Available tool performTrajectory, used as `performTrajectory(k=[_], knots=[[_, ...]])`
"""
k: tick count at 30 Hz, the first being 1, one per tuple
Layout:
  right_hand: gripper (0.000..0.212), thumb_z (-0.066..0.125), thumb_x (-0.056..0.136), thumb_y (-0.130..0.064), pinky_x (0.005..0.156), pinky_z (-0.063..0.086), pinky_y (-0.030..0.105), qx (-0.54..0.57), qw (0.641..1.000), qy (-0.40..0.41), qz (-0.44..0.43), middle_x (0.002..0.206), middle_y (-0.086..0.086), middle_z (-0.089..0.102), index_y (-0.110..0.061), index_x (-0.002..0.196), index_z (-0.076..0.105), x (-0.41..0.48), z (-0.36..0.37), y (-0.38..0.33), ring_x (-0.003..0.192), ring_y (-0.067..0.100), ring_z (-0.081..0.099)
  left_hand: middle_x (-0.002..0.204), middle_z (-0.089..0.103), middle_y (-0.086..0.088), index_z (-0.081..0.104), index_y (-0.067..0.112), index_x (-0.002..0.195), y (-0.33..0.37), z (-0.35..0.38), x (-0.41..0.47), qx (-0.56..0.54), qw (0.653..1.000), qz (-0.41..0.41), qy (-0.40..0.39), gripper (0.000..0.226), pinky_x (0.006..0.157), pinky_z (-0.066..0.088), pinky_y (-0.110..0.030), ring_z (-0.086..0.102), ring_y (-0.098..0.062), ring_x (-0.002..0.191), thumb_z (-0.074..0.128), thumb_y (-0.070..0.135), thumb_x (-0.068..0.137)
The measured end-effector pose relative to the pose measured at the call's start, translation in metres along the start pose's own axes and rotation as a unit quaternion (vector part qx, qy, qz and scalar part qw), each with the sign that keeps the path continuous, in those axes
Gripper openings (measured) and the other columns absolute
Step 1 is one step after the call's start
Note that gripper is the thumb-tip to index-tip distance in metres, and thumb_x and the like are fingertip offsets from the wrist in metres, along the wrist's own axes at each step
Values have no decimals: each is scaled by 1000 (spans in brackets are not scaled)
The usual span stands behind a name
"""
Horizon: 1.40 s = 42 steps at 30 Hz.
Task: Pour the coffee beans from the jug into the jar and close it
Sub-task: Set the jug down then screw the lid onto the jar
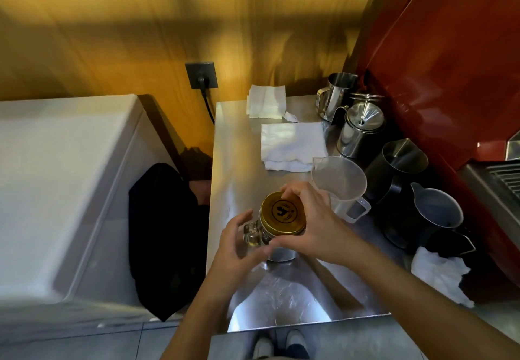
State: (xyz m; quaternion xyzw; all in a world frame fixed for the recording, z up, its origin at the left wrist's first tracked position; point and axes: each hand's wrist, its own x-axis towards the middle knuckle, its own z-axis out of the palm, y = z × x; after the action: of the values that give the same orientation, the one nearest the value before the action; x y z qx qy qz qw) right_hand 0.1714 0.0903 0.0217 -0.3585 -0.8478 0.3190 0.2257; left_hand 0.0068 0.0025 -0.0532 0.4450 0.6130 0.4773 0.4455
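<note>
A glass jar with a side handle [252, 234] stands on the steel counter [239, 162]. A gold lid [282, 214] with a dark emblem sits on its mouth. My right hand [315, 219] grips the lid's rim from the right, fingers curled over its far and near edges. My left hand [239, 244] wraps the jar's body below the handle. The clear plastic jug [339, 182] stands upright just right of the jar and looks empty. The jar's contents are mostly hidden by my hands.
Several steel and black pitchers [402, 162] crowd the counter's right side beside a red coffee machine [450, 78]. A folded white cloth [292, 145] and paper napkins [266, 102] lie at the back. A crumpled white cloth [439, 275] is near right. A white chest [56, 176] stands left.
</note>
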Motion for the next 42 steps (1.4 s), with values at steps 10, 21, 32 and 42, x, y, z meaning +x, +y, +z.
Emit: performTrajectory(k=[10, 21, 32, 42], knots=[[71, 77, 66, -47, 101, 24, 33, -76, 991, -105, -25, 120, -8, 44, -26, 123, 39, 16, -23, -6, 110, 3, 31, 108, 36, 49, 33, 62, 120, 25, 7, 19, 274, 952, 134, -14, 80, 111, 21, -28, 28, 29, 108, 78, 64, 54], [64, 76, 64, -42, 92, 24, 31, -171, 954, -231, -86, 109, -9, 53, -31, 116, 42, 45, -42, -13, 100, 6, 39, 93, 43, 35, 23, 60, 94, 28, 8, 29, 290, 946, 142, 5, 66, 114, 10, -39, 20, 40, 106, 68, 75, 50], [77, 69, 71, -41, 93, 15, 26, -186, 945, -246, -110, 128, -9, 46, -40, 133, 25, 49, -46, -14, 111, 2, 32, 93, 43, 30, 25, 53, 96, 30, 11, 36, 303, 947, 104, 9, 66, 117, 7, -40, 40, 13, 94, 67, 77, 51], [76, 61, 70, -61, 94, 23, 35, -270, 934, -205, -113, 125, -6, 45, -34, 133, 28, 49, -40, -16, 114, 14, 40, 94, 42, 30, 22, 58, 86, 32, 9, 37, 296, 949, 105, -6, 60, 115, 9, -41, 23, 36, 102, 67, 76, 50]])
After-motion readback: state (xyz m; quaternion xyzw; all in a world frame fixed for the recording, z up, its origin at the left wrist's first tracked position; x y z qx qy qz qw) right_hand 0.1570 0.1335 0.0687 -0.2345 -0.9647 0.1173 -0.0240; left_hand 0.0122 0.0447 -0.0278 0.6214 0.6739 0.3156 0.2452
